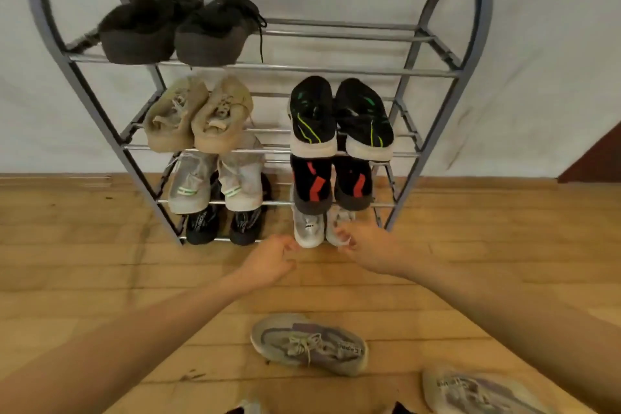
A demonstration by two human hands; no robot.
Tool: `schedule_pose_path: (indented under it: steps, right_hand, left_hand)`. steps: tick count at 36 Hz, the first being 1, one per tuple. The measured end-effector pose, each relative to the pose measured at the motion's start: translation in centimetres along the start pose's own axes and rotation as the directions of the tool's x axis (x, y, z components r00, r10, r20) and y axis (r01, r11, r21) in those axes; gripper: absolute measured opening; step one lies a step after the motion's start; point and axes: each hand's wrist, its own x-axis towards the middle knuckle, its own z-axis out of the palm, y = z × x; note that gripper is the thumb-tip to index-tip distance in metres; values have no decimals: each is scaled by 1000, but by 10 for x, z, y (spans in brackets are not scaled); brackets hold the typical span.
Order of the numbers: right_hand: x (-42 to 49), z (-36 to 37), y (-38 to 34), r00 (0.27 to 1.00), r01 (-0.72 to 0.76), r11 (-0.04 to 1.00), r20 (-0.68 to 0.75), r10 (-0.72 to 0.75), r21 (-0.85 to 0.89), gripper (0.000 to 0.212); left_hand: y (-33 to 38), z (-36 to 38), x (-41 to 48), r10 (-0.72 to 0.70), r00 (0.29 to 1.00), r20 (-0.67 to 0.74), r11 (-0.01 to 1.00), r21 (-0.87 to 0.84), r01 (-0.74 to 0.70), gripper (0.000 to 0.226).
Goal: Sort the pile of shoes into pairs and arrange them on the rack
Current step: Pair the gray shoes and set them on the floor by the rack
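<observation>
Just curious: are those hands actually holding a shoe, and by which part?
Left hand holds nothing. Right hand fingers touch the heel of a white shoe on the bottom shelf; a grip cannot be told.
</observation>
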Motion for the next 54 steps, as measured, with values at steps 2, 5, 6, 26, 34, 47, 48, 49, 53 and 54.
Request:
schedule_pose_path:
  steps: [2,5,6,26,34,47,48,49,53,54]
  right_hand:
    - [4,27,22,996,-4,999,93,8,-48,34]
    - [14,69,51,975,-27,996,217,46,-89,39]
    - [17,83,59,960,-41,995,274,65,-93,43]
    - [29,201,105,906,-99,993,407,118,-67,34]
    - [-13,185,150,856,-491,841,303,418,228,31]
    - [-82,159,213,777,-438,899,513,365,24,50]
    - [-88,156,218,746,-415,908,550,375,-56,55]
    - [-93,156,222,718,-401,910,579,386,-110,60]
    - [-103,161,228,752,-323,925,539,380,-202,65]
    - [-103,164,228,772,-289,927,515,372,-237,62]
  left_hand:
    - [-14,23,11,-38,996,79,999,18,36,40]
    - [-34,53,22,-92,971,219,995,-18,98,43]
    - [-41,62,26,-104,958,266,995,19,102,47]
    - [-110,150,37,91,878,470,788,505,-352,98]
    - [-55,181,66,306,941,145,899,282,-336,63]
    - [-6,240,35,94,908,408,967,180,-180,78]
    - [-4,242,35,86,908,410,969,176,-171,77]
    - [-3,243,36,80,908,410,971,175,-165,76]
    - [-2,246,38,74,905,420,975,161,-154,74]
    - [-3,245,39,78,904,421,976,152,-155,74]
